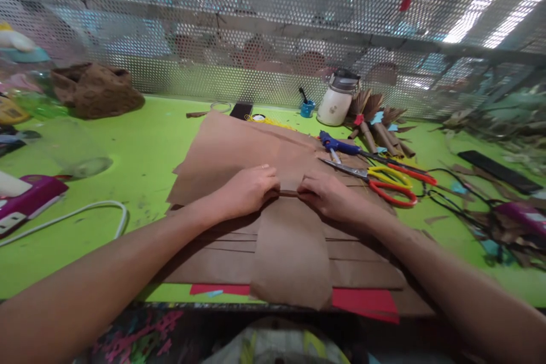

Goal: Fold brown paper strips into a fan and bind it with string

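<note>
— Well, what can you make out from over there?

— Biggest first: a perforated screen (273, 28), and the shapes beyond it are too blurred to name. Before it spreads a bright green surface (140, 142), with a broad stack of brown paper (239, 148) near the person.

— And the piece being handled?

— That brown paper strip (292, 256), on top of the stack, right in front of the person. Its long axis runs toward the body, the near end poking past the stack's edge.

— Something red under there?

— Red paper (364, 302), mostly covered; only bits show either side of the strip.

— How are the hands?

— Left hand (251, 190) and right hand (326, 190) face each other, just apart, each grip closed on the strip's far end. Their fingertips curl under, so I can't see them.

— Beside them?

— Scissors (354, 172) and a blue glue gun (341, 145), to the right. Smallest is a thin fold (289, 194) lying crosswise between the hands; I can't count its layers.
</note>
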`<control>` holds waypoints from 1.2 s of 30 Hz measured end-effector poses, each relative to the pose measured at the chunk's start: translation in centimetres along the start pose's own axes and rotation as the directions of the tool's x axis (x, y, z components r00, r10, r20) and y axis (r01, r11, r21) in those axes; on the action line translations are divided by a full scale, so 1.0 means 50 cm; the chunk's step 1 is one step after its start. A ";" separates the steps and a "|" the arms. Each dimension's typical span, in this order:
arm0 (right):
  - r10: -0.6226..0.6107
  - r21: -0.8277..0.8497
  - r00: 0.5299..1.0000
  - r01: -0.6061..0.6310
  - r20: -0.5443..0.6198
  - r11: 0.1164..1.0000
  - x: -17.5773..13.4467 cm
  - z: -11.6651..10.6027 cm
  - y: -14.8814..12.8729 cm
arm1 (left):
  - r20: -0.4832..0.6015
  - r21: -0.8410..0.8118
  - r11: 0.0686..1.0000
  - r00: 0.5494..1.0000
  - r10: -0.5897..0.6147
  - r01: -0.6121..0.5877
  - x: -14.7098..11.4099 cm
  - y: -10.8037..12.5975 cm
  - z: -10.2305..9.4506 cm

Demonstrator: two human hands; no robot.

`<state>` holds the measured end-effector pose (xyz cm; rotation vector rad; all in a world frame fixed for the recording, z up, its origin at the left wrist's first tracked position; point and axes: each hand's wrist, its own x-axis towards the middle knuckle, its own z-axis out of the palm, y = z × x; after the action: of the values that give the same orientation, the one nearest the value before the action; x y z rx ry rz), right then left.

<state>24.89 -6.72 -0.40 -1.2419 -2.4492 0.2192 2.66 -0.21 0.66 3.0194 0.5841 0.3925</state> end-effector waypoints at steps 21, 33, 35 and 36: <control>-0.119 -0.445 0.982 0.173 0.148 0.879 -0.020 -0.003 -0.033 | 0.055 0.093 0.990 0.993 0.104 -0.109 -0.002 0.005 -0.011; -0.153 -0.459 0.958 0.253 0.244 0.852 -0.030 -0.025 -0.051 | 0.130 0.186 0.963 0.976 0.175 -0.198 -0.007 0.030 -0.038; -0.114 -0.461 0.969 0.206 0.221 0.863 -0.033 -0.025 -0.057 | 0.127 0.159 0.971 0.979 0.158 -0.177 -0.006 0.027 -0.038; -0.097 -0.464 0.973 0.185 0.207 0.866 -0.034 -0.024 -0.058 | 0.122 0.126 0.980 0.983 0.139 -0.155 -0.006 0.024 -0.037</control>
<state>24.12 -9.84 1.12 -1.2610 -2.8468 -0.3639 2.37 -1.44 2.51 3.1993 0.3959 0.1921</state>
